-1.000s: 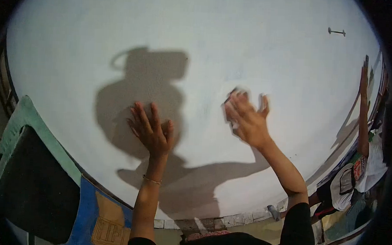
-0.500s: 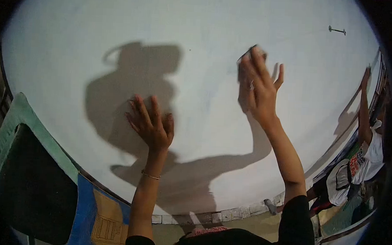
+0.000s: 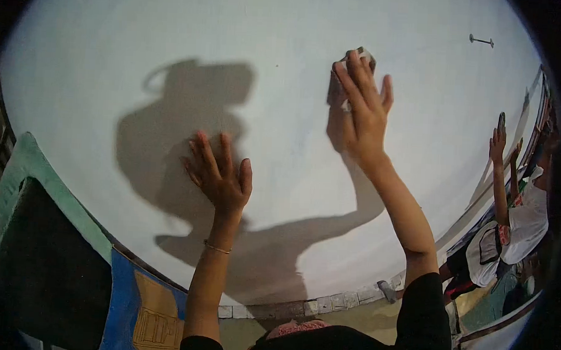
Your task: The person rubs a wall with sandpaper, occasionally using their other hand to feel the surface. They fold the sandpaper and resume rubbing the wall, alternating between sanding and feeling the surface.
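While the left hand [image 3: 221, 175] lies flat on the smooth white plastered wall [image 3: 281, 25], fingers spread and holding nothing, the right hand [image 3: 361, 110] is raised higher and presses a small grey rectangular sanding block [image 3: 359, 55] against the same wall. Fingers of the right hand lie extended over the block, palm pinning it to the surface; only the block's top edge shows above the fingertips. Thin gold bracelet [image 3: 217, 248] on the left wrist. Both sleeves black, short. Dark shadows of the head and arms fall on the wall left of and under the hands. Small metal hook [image 3: 480, 40] sticks out of the wall at upper right, well apart from the block. At far right, a co-worker in a white shirt [image 3: 526, 217] has a hand [image 3: 498, 139] up on the wall. Lower left: green-edged dark panel [image 3: 33, 164] and blue tarp with brown cardboard [image 3: 152, 319]. Row of grey bricks [image 3: 300, 308] at the wall base.
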A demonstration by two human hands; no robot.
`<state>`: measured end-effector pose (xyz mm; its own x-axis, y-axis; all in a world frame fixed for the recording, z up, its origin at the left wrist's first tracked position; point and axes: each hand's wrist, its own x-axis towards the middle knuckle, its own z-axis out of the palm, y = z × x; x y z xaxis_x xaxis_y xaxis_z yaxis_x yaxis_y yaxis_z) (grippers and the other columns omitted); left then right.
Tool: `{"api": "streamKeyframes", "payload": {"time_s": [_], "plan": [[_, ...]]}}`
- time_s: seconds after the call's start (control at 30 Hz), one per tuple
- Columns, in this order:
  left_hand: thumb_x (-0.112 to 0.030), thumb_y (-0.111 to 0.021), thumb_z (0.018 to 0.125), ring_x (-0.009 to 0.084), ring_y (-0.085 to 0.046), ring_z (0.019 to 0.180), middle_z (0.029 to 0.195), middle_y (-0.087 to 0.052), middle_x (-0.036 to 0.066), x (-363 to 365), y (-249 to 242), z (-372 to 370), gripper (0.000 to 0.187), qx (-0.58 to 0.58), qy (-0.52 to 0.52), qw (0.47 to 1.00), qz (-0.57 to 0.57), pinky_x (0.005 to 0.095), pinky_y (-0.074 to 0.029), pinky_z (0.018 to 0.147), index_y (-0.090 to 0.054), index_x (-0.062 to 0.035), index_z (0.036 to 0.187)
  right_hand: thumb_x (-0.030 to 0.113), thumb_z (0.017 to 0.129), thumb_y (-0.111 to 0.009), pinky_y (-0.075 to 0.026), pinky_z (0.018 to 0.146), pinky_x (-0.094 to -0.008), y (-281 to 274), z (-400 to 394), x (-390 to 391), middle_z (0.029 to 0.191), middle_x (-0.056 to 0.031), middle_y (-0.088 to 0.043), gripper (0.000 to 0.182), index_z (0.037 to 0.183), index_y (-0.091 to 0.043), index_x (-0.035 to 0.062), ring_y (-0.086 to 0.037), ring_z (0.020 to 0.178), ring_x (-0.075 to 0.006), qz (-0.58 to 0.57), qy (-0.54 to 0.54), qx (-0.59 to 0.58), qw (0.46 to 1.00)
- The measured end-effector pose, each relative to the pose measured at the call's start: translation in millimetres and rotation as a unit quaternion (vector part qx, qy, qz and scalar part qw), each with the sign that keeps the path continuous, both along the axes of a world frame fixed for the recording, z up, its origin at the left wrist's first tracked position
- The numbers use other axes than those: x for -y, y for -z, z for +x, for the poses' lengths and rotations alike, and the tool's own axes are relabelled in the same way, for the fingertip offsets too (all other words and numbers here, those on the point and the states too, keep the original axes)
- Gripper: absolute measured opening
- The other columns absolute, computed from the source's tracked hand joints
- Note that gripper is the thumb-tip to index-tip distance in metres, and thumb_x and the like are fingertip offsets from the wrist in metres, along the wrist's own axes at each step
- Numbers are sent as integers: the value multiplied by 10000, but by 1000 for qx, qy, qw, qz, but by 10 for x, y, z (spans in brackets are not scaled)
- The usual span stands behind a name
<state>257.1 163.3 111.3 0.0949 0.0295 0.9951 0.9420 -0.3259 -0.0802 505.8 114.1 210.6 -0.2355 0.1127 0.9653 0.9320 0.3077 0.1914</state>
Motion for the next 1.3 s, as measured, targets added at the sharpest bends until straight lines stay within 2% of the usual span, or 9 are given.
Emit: {"api": "streamKeyframes", "payload": {"time_s": [0.03, 0.13, 0.23, 0.4, 0.47, 0.53, 0.7, 1.13, 1.3], "plan": [[-454, -354, 947, 383, -96, 1422, 1539, -138, 188, 10, -4, 12, 631, 2, 4, 1000, 4, 584, -39, 1106, -287, -99, 1464, 112, 803, -500, -35, 1102, -572, 16, -85, -34, 1476, -42, -377, 554, 1355, -477, 142, -338, 1370, -191, 23, -29, -37, 999], [-454, -346, 950, 389, -101, 1419, 1536, -144, 192, 50, -25, 44, 626, 4, 2, 1000, -17, 588, -39, 1103, -286, -103, 1464, 118, 891, -441, -191, 1144, -452, 293, -322, 55, 1454, -56, -400, 470, 1361, -458, 120, -364, 1349, -200, -195, -139, 231, 943], [-444, -346, 953, 401, -110, 1414, 1530, -152, 205, 3, -23, -18, 616, 3, 1, 1000, -12, 596, -54, 1098, -283, -109, 1466, 91, 888, -458, -247, 1139, -404, 257, -389, -40, 1443, -51, -412, 467, 1355, -457, 102, -385, 1333, -194, -146, -185, 192, 953], [-436, -345, 956, 411, -119, 1410, 1525, -152, 221, 76, -87, -44, 609, 3, -5, 1000, -25, 604, -71, 1092, -277, -114, 1468, 57, 811, -549, -260, 1099, -507, -409, -352, -38, 1410, -92, -446, 503, 1310, -494, 55, -443, 1288, -236, 96, -83, 5, 992], [-437, -347, 957, 413, -124, 1408, 1524, -152, 225, 101, -121, -15, 610, 0, -13, 999, -33, 605, -75, 1092, -274, -113, 1469, 65, 792, -568, -264, 1100, -489, -331, -509, 46, 1394, -73, -470, 476, 1267, -542, 65, -454, 1282, -199, 29, -84, 29, 996], [-451, -347, 957, 413, -139, 1405, 1524, -153, 226, 78, -88, -49, 616, 4, -3, 999, -34, 604, -74, 1093, -274, -115, 1469, 56, 793, -558, -243, 1111, -479, -193, -593, -1, 1388, -44, -480, 449, 1241, -568, 80, -466, 1271, -164, 6, -110, 200, 974], [-471, -332, 958, 415, -152, 1400, 1525, -152, 224, 93, -126, 40, 621, 2, -8, 1000, -24, 602, -79, 1092, -289, -110, 1462, 102, 797, -545, -147, 1146, -500, -405, -447, 3, 1367, -15, -502, 421, 1215, -592, 121, -490, 1245, -146, 82, -81, 18, 993], [-476, -321, 959, 412, -132, 1406, 1528, -148, 220, 102, -135, -22, 631, -1, -17, 1000, -26, 609, -76, 1091, -279, -96, 1461, 163, 804, -521, -75, 1146, -527, -311, -555, 70, 1365, -11, -509, 437, 1235, -587, 135, -483, 1255, -164, 50, -63, 63, 995], [-433, -361, 957, 413, -135, 1405, 1529, -149, 215, 188, -246, 17, 617, -6, -13, 1000, -15, 611, -79, 1091, -263, -99, 1466, 96, 820, -435, 76, 1148, -499, -397, -584, 231, 1409, 0, -463, 508, 1310, -536, 176, -387, 1334, -151, 24, -27, -7, 999]]}}
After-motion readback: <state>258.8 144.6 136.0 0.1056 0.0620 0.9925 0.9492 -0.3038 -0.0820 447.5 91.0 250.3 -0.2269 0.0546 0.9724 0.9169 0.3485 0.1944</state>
